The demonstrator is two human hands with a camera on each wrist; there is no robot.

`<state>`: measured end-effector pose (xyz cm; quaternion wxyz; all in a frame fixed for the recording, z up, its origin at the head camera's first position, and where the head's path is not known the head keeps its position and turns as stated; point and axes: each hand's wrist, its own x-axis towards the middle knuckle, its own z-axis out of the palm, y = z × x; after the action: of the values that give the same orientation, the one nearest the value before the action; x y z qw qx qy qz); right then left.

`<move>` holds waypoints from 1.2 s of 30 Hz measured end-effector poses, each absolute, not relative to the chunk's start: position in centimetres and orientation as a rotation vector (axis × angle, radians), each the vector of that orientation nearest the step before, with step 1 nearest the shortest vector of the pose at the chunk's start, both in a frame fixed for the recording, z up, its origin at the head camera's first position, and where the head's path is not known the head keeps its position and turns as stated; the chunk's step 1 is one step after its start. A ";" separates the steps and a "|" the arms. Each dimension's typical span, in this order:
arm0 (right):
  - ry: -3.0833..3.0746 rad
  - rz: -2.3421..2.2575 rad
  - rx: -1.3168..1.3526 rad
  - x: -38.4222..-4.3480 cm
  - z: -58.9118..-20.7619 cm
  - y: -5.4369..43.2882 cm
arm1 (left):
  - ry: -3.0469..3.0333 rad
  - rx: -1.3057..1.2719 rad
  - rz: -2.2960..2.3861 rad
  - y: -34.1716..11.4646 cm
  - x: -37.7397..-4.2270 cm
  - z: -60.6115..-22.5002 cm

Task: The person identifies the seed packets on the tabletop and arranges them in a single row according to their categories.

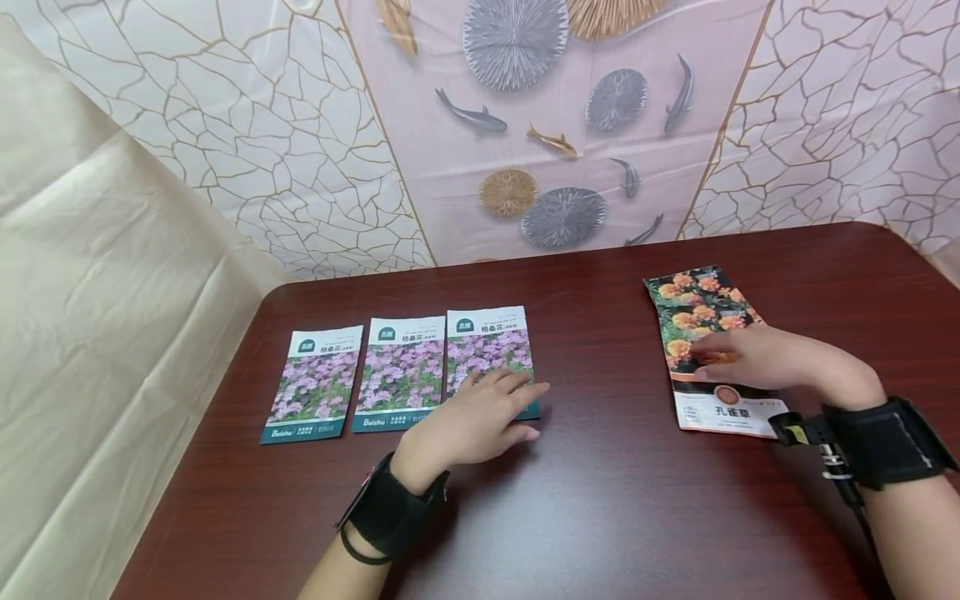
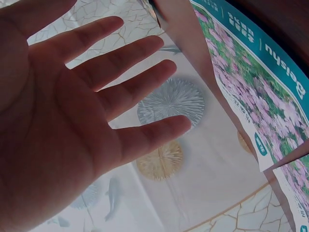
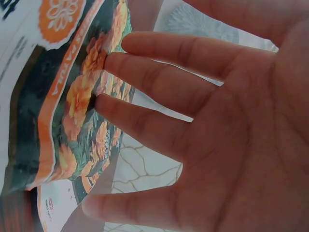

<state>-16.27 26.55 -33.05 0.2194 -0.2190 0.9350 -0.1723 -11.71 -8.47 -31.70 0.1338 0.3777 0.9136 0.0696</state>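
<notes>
My left hand (image 1: 480,421) hovers palm down with spread fingers over the lower part of the right-hand purple-flower seed packet (image 1: 487,337). In the left wrist view that palm is bare, and a purple-flower packet (image 2: 251,77) lies off to the side. My right hand (image 1: 780,362) reaches over an orange marigold seed packet (image 1: 678,321), its extended fingertips (image 3: 104,99) right at the printed flowers. Part of another marigold packet (image 3: 55,205) shows beneath the top one. The right hand covers the packet's right middle portion in the head view.
Two more purple-flower packets, a middle one (image 1: 401,375) and a left one (image 1: 315,387), lie in a row on the dark red table (image 1: 585,517). A patterned cloth (image 1: 450,217) hangs behind the table, and a cream cloth (image 1: 112,333) borders the left side.
</notes>
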 end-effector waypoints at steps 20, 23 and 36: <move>2.728 -0.522 -0.586 -16.5 -32.8 27.8 | 2.652 1.136 0.087 -7.9 -11.3 -32.2; 2.773 -0.511 -0.518 -16.6 -32.5 28.2 | 2.661 1.196 0.074 -7.4 -11.0 -32.3; 2.830 -0.461 -0.117 -17.3 -32.4 30.7 | 2.605 1.544 0.003 -4.1 -8.5 -33.2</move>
<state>-17.28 30.72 -32.37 0.1357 -0.0403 0.9771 -0.1591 -8.46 -4.06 -33.23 0.0564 0.5091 0.8589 0.0011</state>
